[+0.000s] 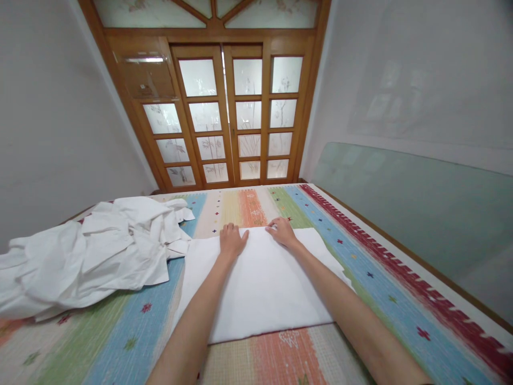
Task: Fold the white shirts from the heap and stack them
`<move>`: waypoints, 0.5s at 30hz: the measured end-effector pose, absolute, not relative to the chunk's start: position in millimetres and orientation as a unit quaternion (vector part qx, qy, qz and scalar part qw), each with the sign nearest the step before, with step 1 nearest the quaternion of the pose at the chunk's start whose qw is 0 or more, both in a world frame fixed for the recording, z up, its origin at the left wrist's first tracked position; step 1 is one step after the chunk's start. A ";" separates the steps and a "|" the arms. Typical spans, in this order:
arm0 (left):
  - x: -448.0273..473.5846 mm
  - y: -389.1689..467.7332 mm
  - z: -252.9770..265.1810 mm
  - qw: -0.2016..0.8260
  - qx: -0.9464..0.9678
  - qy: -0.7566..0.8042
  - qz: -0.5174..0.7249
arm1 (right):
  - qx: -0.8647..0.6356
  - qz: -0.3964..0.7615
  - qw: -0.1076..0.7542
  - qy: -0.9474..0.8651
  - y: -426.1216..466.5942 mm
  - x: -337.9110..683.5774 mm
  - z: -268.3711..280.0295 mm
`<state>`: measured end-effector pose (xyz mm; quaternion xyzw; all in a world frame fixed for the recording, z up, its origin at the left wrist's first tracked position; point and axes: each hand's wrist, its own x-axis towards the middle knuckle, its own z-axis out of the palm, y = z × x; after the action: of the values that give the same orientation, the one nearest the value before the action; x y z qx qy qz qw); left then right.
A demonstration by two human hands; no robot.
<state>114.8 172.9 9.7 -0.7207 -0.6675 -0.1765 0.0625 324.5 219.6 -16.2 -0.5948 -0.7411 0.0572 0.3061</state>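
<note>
A folded white cloth [262, 289] lies flat as a broad rectangle on a striped, patterned bed cover [140, 315]. At its far edge, left of the middle, my left hand [232, 240] rests on the fabric with the thumb spread away from the fingers. My right hand [282, 232] is a little to the right on the same edge, its thumb and fingers closed on the cloth there. Both forearms reach across the cloth and cover parts of its sides.
A heap of crumpled white fabric [120, 240] sits at the left, close to the folded cloth's left edge. A pale green headboard-like panel [401, 187] runs along the right side. Wooden doors with glass panes [224, 112] stand beyond the far edge.
</note>
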 end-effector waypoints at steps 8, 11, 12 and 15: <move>109.3 177.8 9.9 0.039 -0.695 -0.681 -0.229 | -0.560 0.090 0.394 -0.723 218.7 331.8 -17.6; 105.2 182.9 6.8 0.002 -0.689 -0.675 -0.264 | -0.561 0.112 0.417 -0.706 218.5 331.8 -17.3; 103.6 184.8 5.7 -0.015 -0.684 -0.675 -0.277 | -0.559 0.122 0.425 -0.702 218.4 331.5 -17.4; 98.2 190.3 2.9 -0.074 -0.666 -0.670 -0.318 | -0.548 0.161 0.456 -0.682 218.1 330.6 -18.5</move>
<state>98.2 190.3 2.9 -0.6662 -0.6704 -0.3181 -0.0745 330.6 218.1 -18.5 -0.5482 -0.6821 0.1607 0.4564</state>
